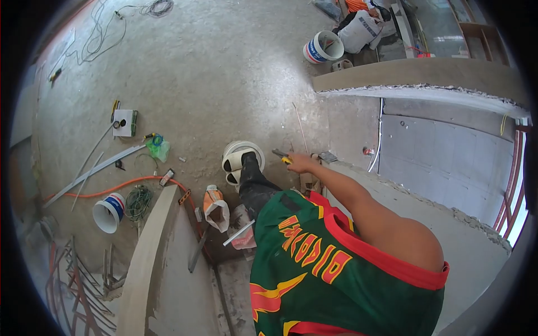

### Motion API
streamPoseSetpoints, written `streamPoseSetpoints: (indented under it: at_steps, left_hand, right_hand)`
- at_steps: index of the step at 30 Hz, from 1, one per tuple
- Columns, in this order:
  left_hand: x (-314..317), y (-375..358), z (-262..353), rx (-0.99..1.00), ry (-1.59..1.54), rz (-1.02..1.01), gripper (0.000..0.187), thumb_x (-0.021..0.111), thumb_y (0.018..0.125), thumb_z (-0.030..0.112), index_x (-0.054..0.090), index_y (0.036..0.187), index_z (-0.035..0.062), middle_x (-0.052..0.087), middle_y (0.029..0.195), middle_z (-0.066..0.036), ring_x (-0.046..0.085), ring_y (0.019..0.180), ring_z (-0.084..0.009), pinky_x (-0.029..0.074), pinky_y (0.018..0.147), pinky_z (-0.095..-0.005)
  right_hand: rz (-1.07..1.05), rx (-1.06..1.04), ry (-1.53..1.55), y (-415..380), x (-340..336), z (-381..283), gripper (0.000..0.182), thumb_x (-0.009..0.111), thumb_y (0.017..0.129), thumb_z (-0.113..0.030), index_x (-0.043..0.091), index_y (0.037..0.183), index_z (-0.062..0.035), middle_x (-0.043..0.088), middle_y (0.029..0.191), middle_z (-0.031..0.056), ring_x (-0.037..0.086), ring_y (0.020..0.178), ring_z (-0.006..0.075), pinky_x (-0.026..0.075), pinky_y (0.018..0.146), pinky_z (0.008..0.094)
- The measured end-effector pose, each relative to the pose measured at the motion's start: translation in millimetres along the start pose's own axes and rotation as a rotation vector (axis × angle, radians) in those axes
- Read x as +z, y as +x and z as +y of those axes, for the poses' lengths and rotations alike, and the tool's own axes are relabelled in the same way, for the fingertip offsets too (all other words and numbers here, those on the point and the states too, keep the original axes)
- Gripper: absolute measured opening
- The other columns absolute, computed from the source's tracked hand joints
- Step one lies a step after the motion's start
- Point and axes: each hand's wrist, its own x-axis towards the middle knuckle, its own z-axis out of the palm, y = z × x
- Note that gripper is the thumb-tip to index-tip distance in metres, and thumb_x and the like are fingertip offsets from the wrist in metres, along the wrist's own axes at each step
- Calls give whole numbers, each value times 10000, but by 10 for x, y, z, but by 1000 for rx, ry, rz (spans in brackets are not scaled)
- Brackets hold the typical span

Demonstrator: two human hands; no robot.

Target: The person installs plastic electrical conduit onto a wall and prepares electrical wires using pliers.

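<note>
My right hand (301, 163) reaches forward over the top of a low rough concrete wall (392, 190). It grips a tool with a yellow handle (284, 157), whose dark metal end points left. A thin pale rod (300, 126) stands up just beyond the hand. My feet in white slippers (235, 163) rest on an upturned white bucket (253, 147). I wear a green jersey with red trim (314, 263). My left hand is out of sight.
On the concrete floor lie an orange hose (112, 187), a coil of green wire (137, 201), a white and blue bucket (109, 211), grey conduits (95, 171) and a white box (124, 122). Another bucket (322, 47) and a white sack (358, 31) sit at the back.
</note>
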Motion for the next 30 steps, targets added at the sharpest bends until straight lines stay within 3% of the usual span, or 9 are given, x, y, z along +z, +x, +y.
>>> streamPoseSetpoints:
  at_steps: [12, 24, 27, 30]
  left_hand:
    - [54, -144, -8, -61, -5, -6, 606, 648, 854, 439, 580, 1269, 3, 456, 1473, -205, 352, 1413, -349, 248, 1158, -522]
    - [123, -197, 5, -101, 6, -18, 621, 646, 856, 448, 566, 1282, 5, 450, 1478, -203, 348, 1416, -348, 252, 1156, -524]
    - [118, -202, 16, -97, 11, -27, 624, 645, 856, 451, 563, 1286, 5, 449, 1479, -202, 348, 1417, -348, 253, 1155, -524]
    - [129, -234, 30, -105, 16, -30, 628, 645, 856, 453, 559, 1289, 6, 448, 1480, -202, 347, 1417, -348, 254, 1155, -524]
  right_hand:
    - [-81, -121, 13, 279, 284, -542, 772, 637, 786, -433, 423, 1420, -48, 609, 1275, 236, 588, 1167, 407, 473, 974, 484]
    - [-143, -216, 132, 423, 153, -816, 847, 702, 694, -452, 463, 1418, -82, 614, 1245, 254, 609, 1115, 410, 484, 959, 447]
    - [-151, -272, 227, 420, 155, -929, 778, 710, 687, -376, 499, 1363, -54, 621, 1224, 246, 624, 1080, 401, 504, 915, 450]
    - [-161, -239, 66, 437, 148, -1144, 648, 711, 691, -311, 537, 1244, -20, 642, 1150, 236, 643, 1042, 391, 520, 868, 458]
